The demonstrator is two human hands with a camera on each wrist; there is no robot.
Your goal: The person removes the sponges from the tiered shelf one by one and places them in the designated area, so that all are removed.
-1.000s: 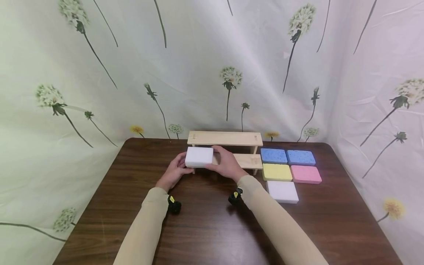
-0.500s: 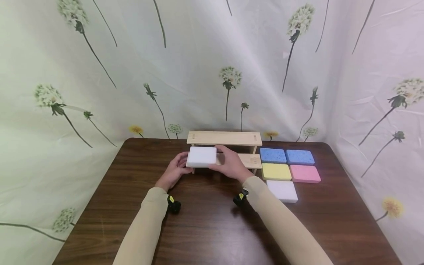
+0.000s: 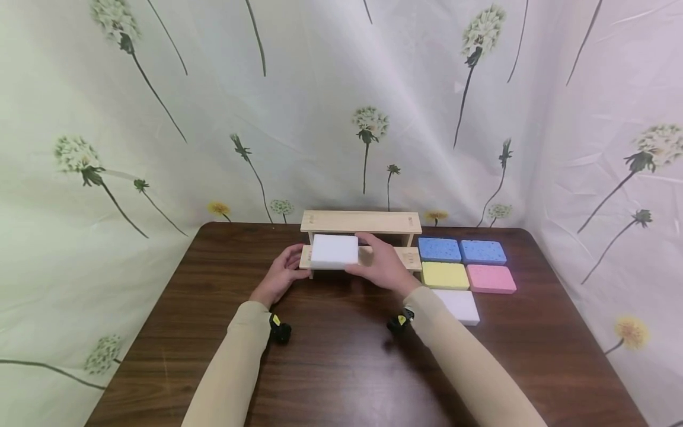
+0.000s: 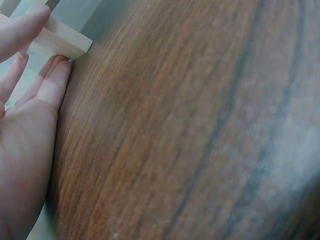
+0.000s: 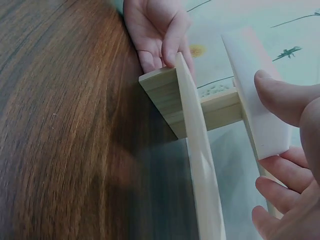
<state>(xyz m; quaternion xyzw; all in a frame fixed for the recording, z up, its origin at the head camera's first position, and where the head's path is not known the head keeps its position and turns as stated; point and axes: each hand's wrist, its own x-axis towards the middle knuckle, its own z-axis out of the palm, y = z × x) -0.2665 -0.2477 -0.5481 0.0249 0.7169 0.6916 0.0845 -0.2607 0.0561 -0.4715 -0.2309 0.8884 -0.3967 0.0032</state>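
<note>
A white sponge block is pinched between the thumb and fingers of my right hand. In the right wrist view the sponge is raised clear of the lower board of a two-step wooden shelf. My left hand grips the left end of that lower step. Seen from the right wrist, the left hand's thumb and fingers lie around the shelf's end. The left wrist view shows the left hand at the wooden end piece, partly cut off by the frame.
Right of the shelf lie two blue sponges, a yellow sponge, a pink sponge and another white sponge, partly behind the right sleeve. A flower-printed cloth hangs behind the brown table.
My right hand has carried the white sponge to the right, along the front of the shelf, baring the lower step's left end. The left hand stays at that end.
</note>
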